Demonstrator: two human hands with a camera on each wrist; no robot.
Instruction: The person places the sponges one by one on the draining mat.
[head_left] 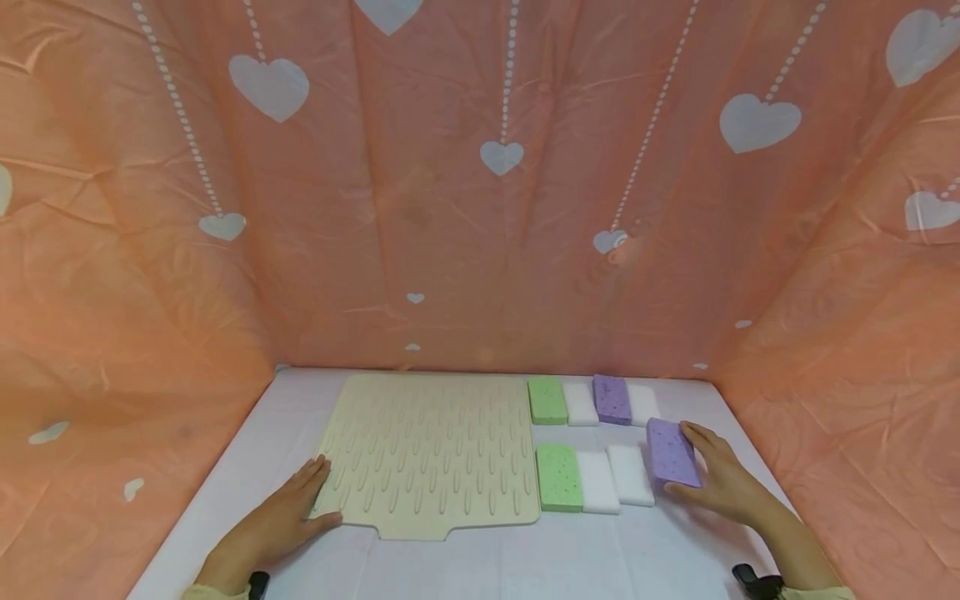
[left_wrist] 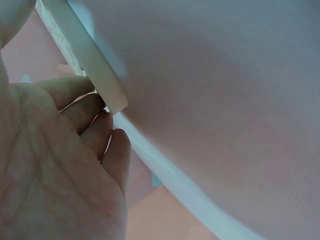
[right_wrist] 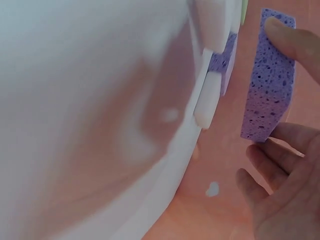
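Where the purple sponge (head_left: 672, 452) is pinched by its long edges in the right hand (head_left: 722, 479), it is judged light, soft and squashable; the left hand (head_left: 281, 521) lies flat at the drying mat (head_left: 431, 450).

Drying mat (head_left: 431, 450) laid at desk (head_left: 480, 567) centre; two sponge rows set R of it, rear row (head_left: 592, 400) behind front row (head_left: 596, 477).

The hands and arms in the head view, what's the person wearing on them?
Both hands, left hand and right hand, are bare, without gloves or rings. Pale yellowish sleeve cuffs show at the bottom edge, and a black wrist-worn device sits at each wrist.
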